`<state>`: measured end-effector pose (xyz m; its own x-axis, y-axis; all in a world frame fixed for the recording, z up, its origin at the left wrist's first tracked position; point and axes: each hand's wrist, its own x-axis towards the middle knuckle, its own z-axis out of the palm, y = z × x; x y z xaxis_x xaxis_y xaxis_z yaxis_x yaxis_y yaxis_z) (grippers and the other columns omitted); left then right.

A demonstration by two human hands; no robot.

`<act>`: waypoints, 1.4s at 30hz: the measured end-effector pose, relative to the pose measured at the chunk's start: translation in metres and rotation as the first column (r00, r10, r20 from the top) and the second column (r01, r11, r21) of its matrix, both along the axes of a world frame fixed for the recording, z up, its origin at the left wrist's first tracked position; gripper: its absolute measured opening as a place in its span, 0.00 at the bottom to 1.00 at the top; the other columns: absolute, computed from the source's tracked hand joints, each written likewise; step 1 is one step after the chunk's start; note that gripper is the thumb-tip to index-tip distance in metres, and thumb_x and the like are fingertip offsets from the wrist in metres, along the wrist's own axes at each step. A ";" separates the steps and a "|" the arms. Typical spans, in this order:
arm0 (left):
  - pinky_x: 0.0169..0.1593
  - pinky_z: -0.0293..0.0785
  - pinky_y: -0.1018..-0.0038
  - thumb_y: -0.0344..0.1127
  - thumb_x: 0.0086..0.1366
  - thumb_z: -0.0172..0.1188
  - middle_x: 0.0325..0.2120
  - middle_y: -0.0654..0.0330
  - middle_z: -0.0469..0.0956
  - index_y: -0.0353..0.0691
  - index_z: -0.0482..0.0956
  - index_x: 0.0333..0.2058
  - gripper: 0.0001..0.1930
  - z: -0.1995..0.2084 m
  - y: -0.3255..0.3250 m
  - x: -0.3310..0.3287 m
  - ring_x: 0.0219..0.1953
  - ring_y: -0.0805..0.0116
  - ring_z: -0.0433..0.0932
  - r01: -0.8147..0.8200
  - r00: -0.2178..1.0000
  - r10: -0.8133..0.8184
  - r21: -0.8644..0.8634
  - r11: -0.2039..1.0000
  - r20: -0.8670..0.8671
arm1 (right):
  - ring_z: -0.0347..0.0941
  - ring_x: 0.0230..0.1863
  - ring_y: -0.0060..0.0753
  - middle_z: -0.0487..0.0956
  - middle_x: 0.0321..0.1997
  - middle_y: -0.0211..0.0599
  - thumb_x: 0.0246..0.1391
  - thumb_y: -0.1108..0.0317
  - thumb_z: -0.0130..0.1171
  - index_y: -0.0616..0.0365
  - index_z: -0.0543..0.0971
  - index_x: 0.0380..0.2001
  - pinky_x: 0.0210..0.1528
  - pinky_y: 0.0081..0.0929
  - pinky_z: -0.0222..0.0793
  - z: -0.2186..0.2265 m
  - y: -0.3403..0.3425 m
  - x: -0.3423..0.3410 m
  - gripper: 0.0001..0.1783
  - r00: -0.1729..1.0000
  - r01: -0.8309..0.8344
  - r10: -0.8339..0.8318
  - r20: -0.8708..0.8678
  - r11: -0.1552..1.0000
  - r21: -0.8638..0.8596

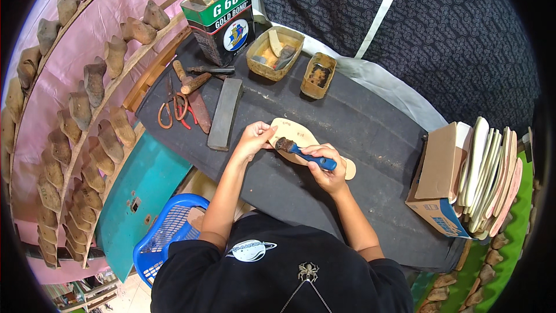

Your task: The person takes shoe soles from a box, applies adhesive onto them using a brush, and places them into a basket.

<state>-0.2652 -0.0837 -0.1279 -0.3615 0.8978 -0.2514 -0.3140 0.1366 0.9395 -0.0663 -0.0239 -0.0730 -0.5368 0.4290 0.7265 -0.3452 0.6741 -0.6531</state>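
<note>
A tan shoe insole is held over the dark worktable, its wide end toward my left hand. My left hand pinches that wide end at its edge between thumb and fingers. In my right hand is a blue-handled brush, gripped by the handle. The brush's dark, clotted bristles rest against the insole's upper face near the wide end. The narrow end of the insole shows past my right hand, whose fingers partly cover the middle.
Beyond my hands lie a grey block, orange-handled scissors and a hammer. Behind them stand a metal can, a cut-down tub and a smaller glue-stained tub. At right, a cardboard box holds several insoles. A blue basket stands lower left.
</note>
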 end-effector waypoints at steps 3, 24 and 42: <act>0.26 0.72 0.82 0.37 0.56 0.56 0.22 0.62 0.74 0.37 0.68 0.26 0.10 -0.004 -0.001 -0.004 0.23 0.78 0.73 0.003 0.999 -0.003 -0.012 1.000 -0.041 | 0.72 0.35 0.36 0.76 0.31 0.43 0.40 0.76 0.59 0.62 0.68 0.30 0.38 0.27 0.66 0.002 -0.001 -0.009 0.12 0.999 -0.011 0.011 0.030 1.000 0.003; 0.26 0.72 0.83 0.43 0.55 0.56 0.24 0.65 0.73 0.39 0.71 0.30 0.13 0.009 0.000 -0.013 0.24 0.80 0.73 0.111 0.994 -0.109 -0.099 0.989 0.023 | 0.73 0.32 0.37 0.76 0.32 0.40 0.32 0.74 0.65 0.60 0.69 0.27 0.33 0.26 0.69 0.010 0.000 -0.008 0.17 0.995 -0.044 0.027 0.099 0.984 0.171; 0.25 0.72 0.83 0.44 0.55 0.56 0.23 0.65 0.73 0.39 0.71 0.29 0.13 0.006 -0.001 -0.014 0.23 0.80 0.73 0.110 0.993 -0.115 -0.127 0.986 -0.031 | 0.73 0.32 0.37 0.76 0.29 0.40 0.33 0.76 0.62 0.60 0.69 0.25 0.32 0.25 0.69 0.012 -0.001 -0.008 0.13 0.993 -0.045 0.029 0.115 0.988 0.145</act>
